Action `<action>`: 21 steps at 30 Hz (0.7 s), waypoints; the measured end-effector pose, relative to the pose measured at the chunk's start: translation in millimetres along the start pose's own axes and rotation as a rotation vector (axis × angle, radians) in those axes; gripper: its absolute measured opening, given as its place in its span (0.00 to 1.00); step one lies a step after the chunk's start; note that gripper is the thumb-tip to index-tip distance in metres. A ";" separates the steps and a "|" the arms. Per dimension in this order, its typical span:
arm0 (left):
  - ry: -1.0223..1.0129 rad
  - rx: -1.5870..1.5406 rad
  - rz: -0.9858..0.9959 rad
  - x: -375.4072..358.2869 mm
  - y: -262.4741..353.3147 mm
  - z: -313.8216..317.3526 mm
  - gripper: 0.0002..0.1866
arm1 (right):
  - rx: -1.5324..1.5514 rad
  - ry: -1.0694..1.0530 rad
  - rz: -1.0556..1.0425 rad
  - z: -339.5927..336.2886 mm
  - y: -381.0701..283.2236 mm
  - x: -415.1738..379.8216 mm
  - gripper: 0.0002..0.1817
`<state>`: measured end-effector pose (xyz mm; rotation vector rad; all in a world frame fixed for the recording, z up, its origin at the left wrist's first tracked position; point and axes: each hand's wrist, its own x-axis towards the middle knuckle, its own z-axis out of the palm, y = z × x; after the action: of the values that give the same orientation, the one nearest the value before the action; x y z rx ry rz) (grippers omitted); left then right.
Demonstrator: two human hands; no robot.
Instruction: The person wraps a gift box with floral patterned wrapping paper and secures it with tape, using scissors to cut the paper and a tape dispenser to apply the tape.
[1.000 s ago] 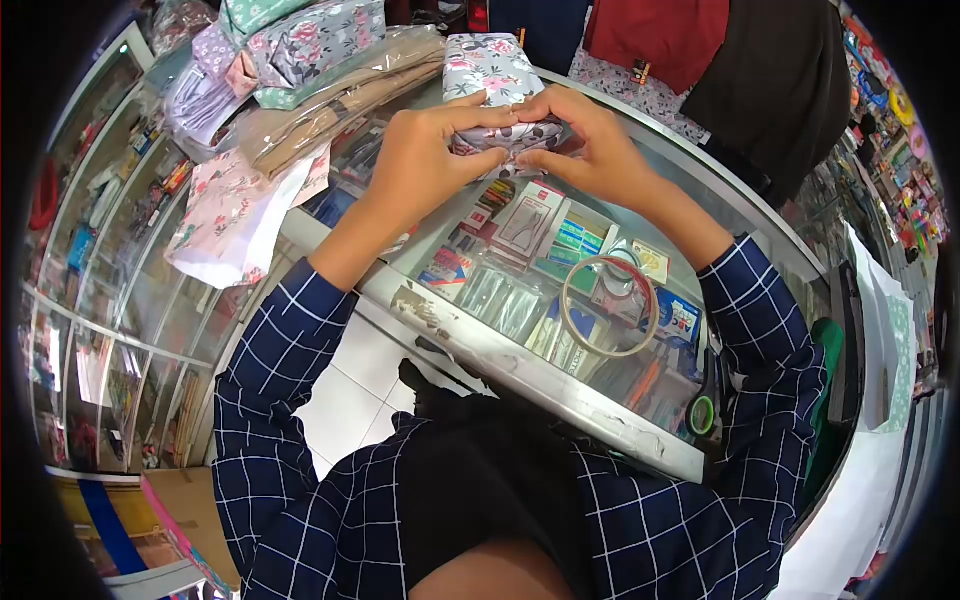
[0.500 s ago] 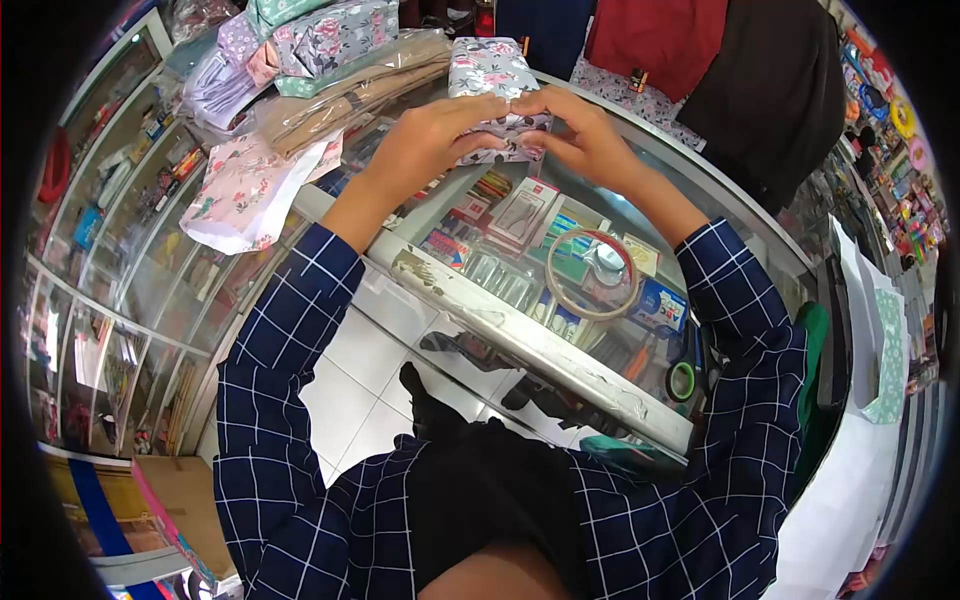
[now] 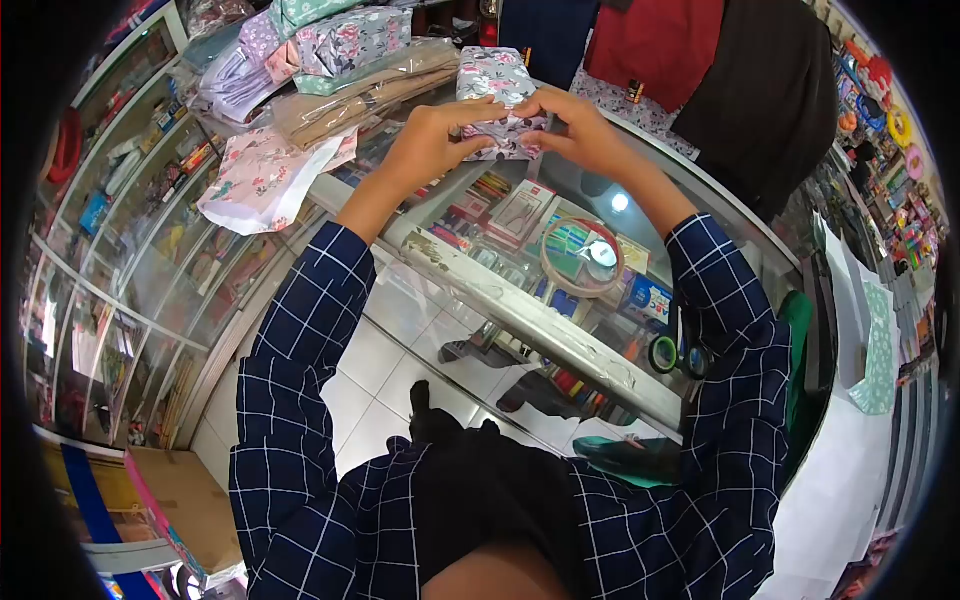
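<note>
A package in grey floral paper (image 3: 494,72) lies on the glass counter at the upper middle. My left hand (image 3: 432,143) grips its left side near the close end, fingers on top and thumb low. From the right, my right hand (image 3: 577,128) holds the same end, its fingertips close to those of my left hand. The paper between my thumbs looks folded and creased. Nearer to me on the glass rests a roll of clear tape (image 3: 553,281). Scissors (image 3: 694,360) and a small green-rimmed tape roll (image 3: 663,354) lie by my right sleeve.
Pink floral paper (image 3: 262,180) lies left of my left hand, below plastic-wrapped brown items (image 3: 370,92) and a stack of wrapped parcels (image 3: 352,42). Dark and red cloths (image 3: 655,45) hang behind at the right. White sheets (image 3: 835,480) lie at the lower right.
The view has shifted slightly. Both hands remain on the package, and their fingertips and thumbs have moved a little at its near end.
</note>
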<state>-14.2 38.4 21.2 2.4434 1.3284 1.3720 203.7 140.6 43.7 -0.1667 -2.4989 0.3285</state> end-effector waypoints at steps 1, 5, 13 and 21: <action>-0.010 -0.014 -0.028 0.8 1.4 -2.4 0.23 | 0.037 -0.047 -0.026 -5.6 4.6 2.8 0.16; -0.044 -0.050 -0.105 1.3 3.2 -4.5 0.23 | 0.329 -0.102 0.048 -11.6 8.2 -1.1 0.15; -0.015 0.001 0.024 3.2 -3.3 -2.8 0.23 | 0.126 -0.065 0.088 -8.4 -2.1 5.7 0.14; 0.083 -0.040 0.003 7.0 8.8 2.1 0.20 | -0.145 0.087 -0.052 6.7 -6.0 2.3 0.17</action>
<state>-5.3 38.4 28.3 2.3890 1.3009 1.5005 197.6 134.0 41.3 -0.1704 -2.4364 0.1165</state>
